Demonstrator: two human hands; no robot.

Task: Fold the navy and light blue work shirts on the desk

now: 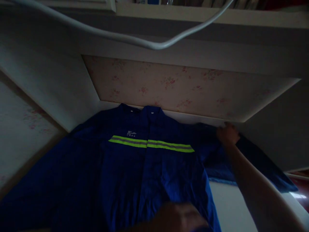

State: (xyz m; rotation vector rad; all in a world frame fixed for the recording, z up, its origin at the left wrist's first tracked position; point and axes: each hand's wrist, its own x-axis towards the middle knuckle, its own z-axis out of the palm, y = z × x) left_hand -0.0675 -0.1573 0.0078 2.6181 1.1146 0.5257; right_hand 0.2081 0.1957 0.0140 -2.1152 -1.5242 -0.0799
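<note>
A blue work jacket (pixel 154 174) lies spread out front side up, its collar toward the back and its sleeves out to both sides. A yellow-green and grey reflective stripe (pixel 169 145) crosses the chest, under a small pale printed logo (pixel 131 133). At the upper edge of the sleeve on the right is my right hand (pixel 228 134), with its fingers curled in on the cloth. My left hand (pixel 182 216) is low in the picture, over the jacket's lower front. Motion smears its fingers, so their grip does not show.
A white surface (pixel 228 199) shows beneath the jacket on the right. Behind stands a flower-patterned back panel (pixel 154 82) between pale side walls. A shelf edge (pixel 205 14) with items on it runs overhead, and a white cable (pixel 154 45) hangs across the front of it.
</note>
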